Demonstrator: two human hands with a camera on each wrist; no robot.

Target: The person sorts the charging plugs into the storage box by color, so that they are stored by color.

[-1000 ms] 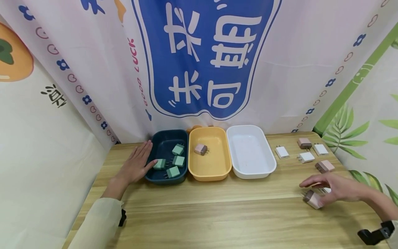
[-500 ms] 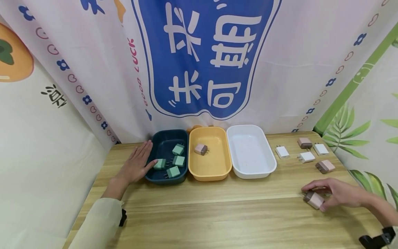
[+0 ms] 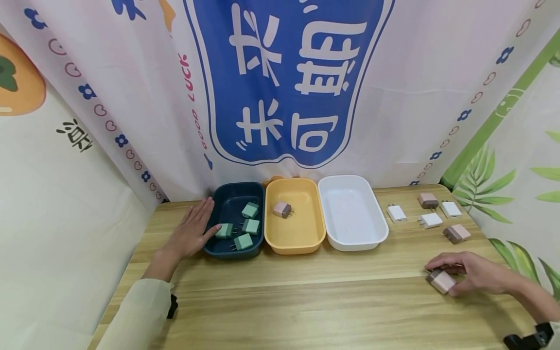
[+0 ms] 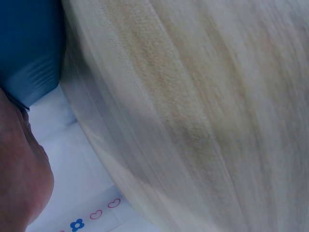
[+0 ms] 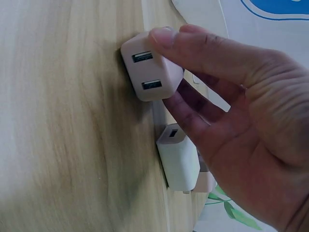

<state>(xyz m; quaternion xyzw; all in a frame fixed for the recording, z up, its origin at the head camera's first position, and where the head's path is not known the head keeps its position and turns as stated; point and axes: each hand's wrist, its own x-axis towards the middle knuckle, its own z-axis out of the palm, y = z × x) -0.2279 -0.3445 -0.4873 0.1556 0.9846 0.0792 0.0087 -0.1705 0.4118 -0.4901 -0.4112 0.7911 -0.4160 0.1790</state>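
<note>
My right hand (image 3: 479,273) pinches a pink-and-brown USB charger plug (image 3: 443,281) at the table's right side. In the right wrist view the thumb presses one side of this charger (image 5: 150,77), whose two USB ports face the camera. Under that hand lies a white charger (image 5: 179,162), hidden in the head view. My left hand (image 3: 189,232) rests with spread fingers on the left rim of the dark blue tray (image 3: 228,201). Several green chargers (image 3: 243,241) lie in this tray. The left wrist view catches only part of the left hand (image 4: 21,179).
A yellow tray (image 3: 297,238) with one pink charger (image 3: 281,209) stands in the middle, a white tray (image 3: 353,214) right of it. Further right lie three white chargers (image 3: 396,214) and two pink ones (image 3: 457,233). A printed curtain (image 3: 393,121) hangs behind the table.
The fingers of my right hand have come down and taken hold of the pink charger, covering the white one beneath. My left hand has stayed in place.
</note>
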